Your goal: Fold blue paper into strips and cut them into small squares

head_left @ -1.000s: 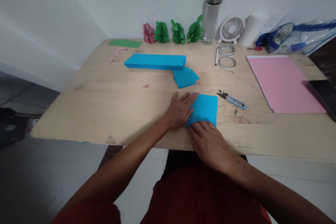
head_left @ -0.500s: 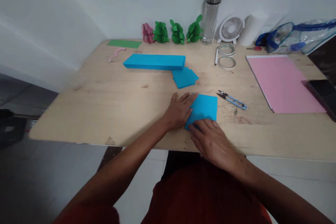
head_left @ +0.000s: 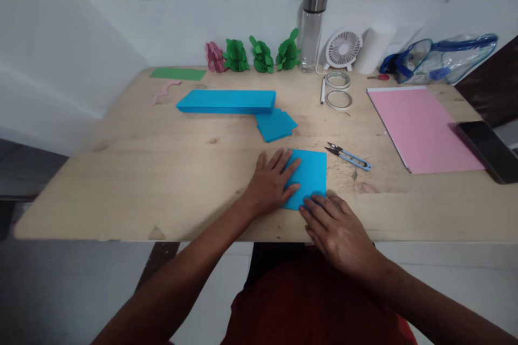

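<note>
A blue sheet of paper [head_left: 309, 172], roughly square, lies flat near the table's front edge. My left hand [head_left: 273, 180] rests on its left side with fingers spread. Along the lower edge, toward the right corner, my right hand [head_left: 335, 226] presses down with outstretched fingers; the palm is off the paper. Behind the sheet are smaller blue paper pieces [head_left: 275, 125], partly under a long stack of folded blue paper [head_left: 229, 99]. Thread snips [head_left: 348, 157] with a light blue handle lie to the right of the sheet.
Pink paper [head_left: 424, 129] and a phone [head_left: 488, 151] lie at the right. Along the wall stand green paper cactus shapes [head_left: 263, 56], a glass bottle [head_left: 311, 32], a small fan [head_left: 343, 49] and a clear bag [head_left: 449, 59]. Tape rolls [head_left: 339, 99] and a white pen [head_left: 322, 90] lie before them.
My right hand has slid rightward along the paper's lower edge, its fingers straighter. My left hand stays on the left side, fingers more spread. The camera view has shifted slightly.
</note>
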Action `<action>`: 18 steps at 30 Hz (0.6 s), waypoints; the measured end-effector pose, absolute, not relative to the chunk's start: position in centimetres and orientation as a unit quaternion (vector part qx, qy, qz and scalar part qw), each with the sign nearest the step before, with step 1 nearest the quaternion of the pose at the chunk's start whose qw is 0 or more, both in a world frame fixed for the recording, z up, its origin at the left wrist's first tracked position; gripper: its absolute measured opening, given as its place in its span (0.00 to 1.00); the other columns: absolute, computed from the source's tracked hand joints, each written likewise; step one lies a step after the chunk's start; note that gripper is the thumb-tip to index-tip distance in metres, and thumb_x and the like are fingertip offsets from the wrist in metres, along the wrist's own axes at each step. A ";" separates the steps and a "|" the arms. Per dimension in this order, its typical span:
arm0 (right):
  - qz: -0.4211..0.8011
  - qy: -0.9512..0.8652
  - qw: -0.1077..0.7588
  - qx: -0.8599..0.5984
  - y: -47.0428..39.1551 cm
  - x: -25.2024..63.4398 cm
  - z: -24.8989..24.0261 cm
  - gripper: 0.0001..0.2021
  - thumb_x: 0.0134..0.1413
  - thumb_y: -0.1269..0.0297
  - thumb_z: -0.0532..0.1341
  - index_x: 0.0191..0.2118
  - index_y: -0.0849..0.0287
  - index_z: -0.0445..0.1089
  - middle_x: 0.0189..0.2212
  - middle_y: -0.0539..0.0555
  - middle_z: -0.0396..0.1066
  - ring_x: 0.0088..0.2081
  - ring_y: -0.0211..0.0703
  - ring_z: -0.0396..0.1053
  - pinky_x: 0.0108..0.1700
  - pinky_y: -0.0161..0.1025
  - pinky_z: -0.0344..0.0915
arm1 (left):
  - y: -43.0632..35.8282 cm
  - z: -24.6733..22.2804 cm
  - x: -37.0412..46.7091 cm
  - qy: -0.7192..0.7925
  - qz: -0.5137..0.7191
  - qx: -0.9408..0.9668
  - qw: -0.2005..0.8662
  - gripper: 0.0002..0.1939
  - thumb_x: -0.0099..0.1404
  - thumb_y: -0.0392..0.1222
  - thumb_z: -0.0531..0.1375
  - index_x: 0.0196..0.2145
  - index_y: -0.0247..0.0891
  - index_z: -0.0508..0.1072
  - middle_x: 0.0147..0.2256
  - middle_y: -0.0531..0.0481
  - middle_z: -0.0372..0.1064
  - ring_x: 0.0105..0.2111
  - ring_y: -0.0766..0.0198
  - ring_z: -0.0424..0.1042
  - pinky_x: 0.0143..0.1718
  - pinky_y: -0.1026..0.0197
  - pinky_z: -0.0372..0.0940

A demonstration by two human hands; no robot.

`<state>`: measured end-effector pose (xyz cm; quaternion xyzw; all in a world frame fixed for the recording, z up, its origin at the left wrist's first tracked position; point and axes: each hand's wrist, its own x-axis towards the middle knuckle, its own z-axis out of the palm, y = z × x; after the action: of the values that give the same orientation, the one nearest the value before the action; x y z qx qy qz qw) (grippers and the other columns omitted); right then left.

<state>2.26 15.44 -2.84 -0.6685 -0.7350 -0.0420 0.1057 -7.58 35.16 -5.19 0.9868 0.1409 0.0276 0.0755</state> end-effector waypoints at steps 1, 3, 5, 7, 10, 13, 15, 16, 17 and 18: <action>-0.047 -0.735 0.105 -0.668 14.9 2.5 -2.9 0.17 0.64 0.67 0.53 0.54 0.64 0.69 0.54 0.58 0.70 0.56 0.56 0.63 0.58 0.58 0.56 | 35.1 -5.3 -7.6 0.140 0.030 0.987 0.075 0.29 0.69 0.54 0.49 0.64 0.40 0.55 0.66 0.38 0.47 0.65 0.43 0.45 0.60 0.31 0.41; -0.055 -0.733 0.106 -0.669 13.9 3.2 -3.0 0.17 0.63 0.67 0.54 0.55 0.64 0.68 0.54 0.59 0.69 0.57 0.56 0.62 0.58 0.59 0.57 | 35.1 -5.5 -7.6 0.138 0.037 0.987 0.076 0.30 0.69 0.54 0.49 0.64 0.40 0.54 0.66 0.38 0.47 0.65 0.42 0.45 0.60 0.31 0.40; -0.062 -0.731 0.111 -0.670 12.9 3.8 -3.0 0.18 0.62 0.67 0.55 0.56 0.64 0.67 0.55 0.59 0.68 0.58 0.56 0.61 0.58 0.58 0.57 | 35.2 -5.8 -7.7 0.136 0.043 0.987 0.076 0.30 0.69 0.54 0.49 0.65 0.41 0.53 0.66 0.39 0.46 0.65 0.42 0.45 0.60 0.30 0.40; -0.064 -0.729 0.115 -0.672 12.0 4.4 -3.0 0.18 0.61 0.68 0.56 0.57 0.63 0.67 0.56 0.59 0.68 0.59 0.55 0.60 0.58 0.58 0.57 | 35.3 -6.0 -7.7 0.136 0.048 0.987 0.075 0.31 0.69 0.54 0.50 0.65 0.42 0.52 0.66 0.39 0.46 0.65 0.42 0.44 0.61 0.31 0.39; -0.055 -0.721 0.114 -0.682 10.9 5.0 -2.7 0.19 0.61 0.68 0.56 0.57 0.60 0.66 0.55 0.58 0.68 0.59 0.54 0.60 0.58 0.59 0.57 | 35.3 -5.9 -7.7 0.134 0.047 0.987 0.077 0.30 0.69 0.54 0.49 0.65 0.41 0.53 0.66 0.39 0.46 0.66 0.43 0.44 0.61 0.31 0.39; -0.048 -0.713 0.124 -0.689 10.8 5.5 -2.0 0.17 0.62 0.67 0.56 0.55 0.57 0.68 0.55 0.55 0.69 0.59 0.53 0.61 0.59 0.58 0.56 | 35.2 -5.7 -7.7 0.135 0.035 0.987 0.080 0.30 0.69 0.54 0.49 0.65 0.40 0.53 0.66 0.38 0.46 0.66 0.43 0.44 0.61 0.31 0.40; -0.046 -0.708 0.135 -0.691 11.9 5.7 -1.5 0.17 0.62 0.66 0.55 0.56 0.57 0.67 0.55 0.55 0.69 0.59 0.51 0.61 0.60 0.57 0.55 | 35.2 -5.6 -7.7 0.136 0.030 0.987 0.080 0.30 0.69 0.54 0.49 0.65 0.40 0.54 0.66 0.38 0.46 0.66 0.42 0.44 0.61 0.31 0.40; -0.046 -0.706 0.139 -0.693 12.7 5.7 -1.4 0.18 0.62 0.65 0.55 0.57 0.58 0.66 0.55 0.56 0.69 0.59 0.51 0.60 0.60 0.56 0.54 | 35.2 -5.6 -7.7 0.136 0.028 0.987 0.079 0.30 0.69 0.54 0.49 0.65 0.39 0.54 0.66 0.38 0.46 0.66 0.42 0.44 0.61 0.31 0.40; -0.045 -0.704 0.140 -0.695 13.7 5.8 -1.5 0.20 0.63 0.64 0.54 0.59 0.60 0.64 0.56 0.57 0.68 0.60 0.51 0.59 0.61 0.56 0.54 | 35.2 -5.6 -7.6 0.136 0.028 0.987 0.077 0.30 0.69 0.54 0.49 0.65 0.39 0.54 0.66 0.37 0.46 0.66 0.43 0.44 0.61 0.31 0.40; -0.044 -0.704 0.137 -0.696 14.8 5.8 -1.6 0.21 0.63 0.63 0.53 0.60 0.62 0.62 0.57 0.59 0.67 0.61 0.51 0.58 0.61 0.56 0.53 | 35.2 -5.6 -7.6 0.135 0.027 0.988 0.075 0.30 0.69 0.54 0.49 0.65 0.39 0.54 0.66 0.37 0.46 0.66 0.43 0.43 0.60 0.31 0.40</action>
<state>5.80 14.84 -1.63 -0.6956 -0.7038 -0.0441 0.1373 -7.65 35.17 -5.56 0.9876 0.1355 0.0269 0.0751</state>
